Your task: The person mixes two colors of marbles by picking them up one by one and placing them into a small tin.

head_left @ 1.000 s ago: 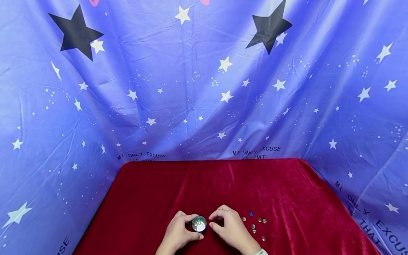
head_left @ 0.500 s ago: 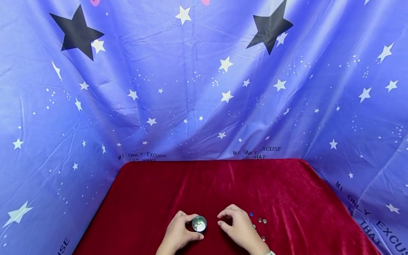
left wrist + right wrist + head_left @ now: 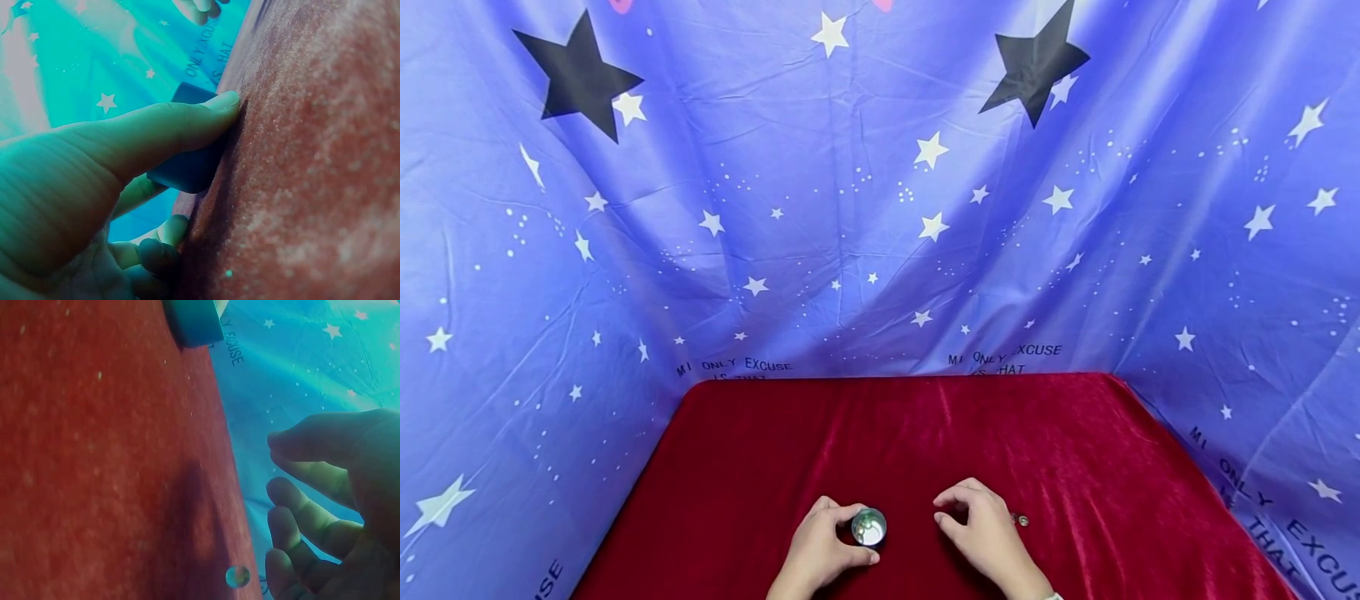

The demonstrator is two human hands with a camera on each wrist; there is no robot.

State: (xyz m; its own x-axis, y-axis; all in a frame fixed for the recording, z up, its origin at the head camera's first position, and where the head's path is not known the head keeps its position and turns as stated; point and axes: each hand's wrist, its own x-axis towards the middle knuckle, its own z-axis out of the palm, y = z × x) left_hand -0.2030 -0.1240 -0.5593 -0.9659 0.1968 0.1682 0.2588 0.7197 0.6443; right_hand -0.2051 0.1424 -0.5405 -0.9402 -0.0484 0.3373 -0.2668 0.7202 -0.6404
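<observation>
My left hand (image 3: pixel 827 542) grips a small round cup (image 3: pixel 869 527) that stands on the red cloth, thumb on the near side and fingers on the far side. The cup's inside is shiny, with small rounded shapes at its bottom. Seen from the left wrist, the cup (image 3: pixel 187 169) has a smooth dark wall, partly covered by the thumb. My right hand (image 3: pixel 985 529) hovers over the cloth right of the cup, fingers loosely bent, nothing visible between them. A clear glass marble (image 3: pixel 237 576) lies below its fingers in the right wrist view. Another marble (image 3: pixel 1023 521) shows beside the hand.
Red velvet cloth (image 3: pixel 880 433) covers the table. A blue curtain (image 3: pixel 850 167) printed with stars encloses its back and sides. The right hand hides part of the cloth where several marbles lay in the earlier views.
My right hand has moved right, away from the cup and over the marbles, which it now mostly hides from the head view. The left hand and cup have stayed put.
</observation>
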